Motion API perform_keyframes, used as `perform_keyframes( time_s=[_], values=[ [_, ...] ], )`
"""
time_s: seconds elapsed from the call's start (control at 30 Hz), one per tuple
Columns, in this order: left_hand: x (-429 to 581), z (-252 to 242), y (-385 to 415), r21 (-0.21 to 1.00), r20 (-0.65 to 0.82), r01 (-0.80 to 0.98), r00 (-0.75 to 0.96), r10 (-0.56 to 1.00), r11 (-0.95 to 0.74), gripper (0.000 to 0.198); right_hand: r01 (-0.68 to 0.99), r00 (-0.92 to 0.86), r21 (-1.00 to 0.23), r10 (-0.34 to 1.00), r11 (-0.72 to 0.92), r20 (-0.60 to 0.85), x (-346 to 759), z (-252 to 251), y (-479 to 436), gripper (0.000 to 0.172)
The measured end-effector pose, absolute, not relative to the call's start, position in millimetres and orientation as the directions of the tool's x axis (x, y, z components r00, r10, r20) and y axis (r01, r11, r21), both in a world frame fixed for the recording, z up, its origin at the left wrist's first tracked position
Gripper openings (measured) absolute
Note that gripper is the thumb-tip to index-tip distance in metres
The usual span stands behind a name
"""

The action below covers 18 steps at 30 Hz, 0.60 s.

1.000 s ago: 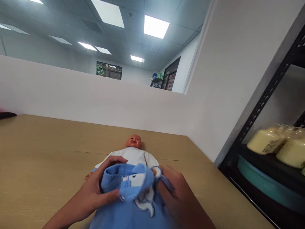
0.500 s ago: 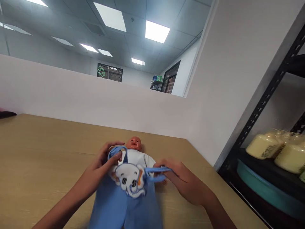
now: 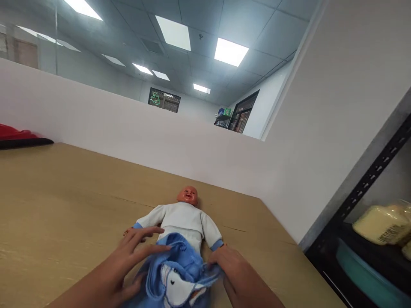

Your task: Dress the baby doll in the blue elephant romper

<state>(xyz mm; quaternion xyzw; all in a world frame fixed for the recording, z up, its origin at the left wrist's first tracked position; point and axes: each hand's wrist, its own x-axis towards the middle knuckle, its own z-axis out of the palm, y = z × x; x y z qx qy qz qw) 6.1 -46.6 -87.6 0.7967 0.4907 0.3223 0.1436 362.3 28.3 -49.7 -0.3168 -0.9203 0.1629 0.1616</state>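
Observation:
A baby doll (image 3: 182, 218) in a white top lies face up on the wooden table (image 3: 64, 201), head pointing away from me. A bunched blue garment (image 3: 176, 273) with a white elephant patch covers its lower body. My left hand (image 3: 128, 261) rests on the left side of the blue garment, fingers stretched out over the cloth near the doll's arm. My right hand (image 3: 229, 267) grips the garment's right edge beside the doll's other hand.
A white partition wall (image 3: 128, 137) runs along the table's far edge. A black metal shelf (image 3: 369, 192) stands at the right, holding pale yellow jars (image 3: 382, 222) and a teal round item (image 3: 372, 273). A red and black object (image 3: 19, 137) lies at the far left.
The blue garment, held up over the doll's chest by its straps, has come down and bunched over the doll's lower body. Both hands moved toward me. The camera shifted left.

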Motion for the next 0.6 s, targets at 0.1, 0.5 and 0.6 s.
perform_keyframes(
  time_s=[0.1, 0.5, 0.6],
  values=[
    [11.7, -84.0, -38.4, 0.424, 0.250, 0.743, 0.454, 0.855, -0.518, 0.081, 0.629, -0.728, -0.311, 0.681, 0.712, 0.086, 362.0, -73.7, 40.6, 0.073],
    [23.5, -56.1, -35.7, 0.731, 0.329, 0.460, 0.410, 0.851, -0.504, 0.024, 0.520, -0.767, -0.503, 0.637, 0.690, 0.082, 299.4, -78.0, 28.5, 0.035],
    [19.0, -54.8, -54.5, 0.819, 0.273, 0.426, 0.299, 0.914, -0.384, 0.032, 0.306, -0.804, -0.708, 0.571, 0.637, 0.167, 302.9, -59.9, 26.2, 0.033]
  ],
)
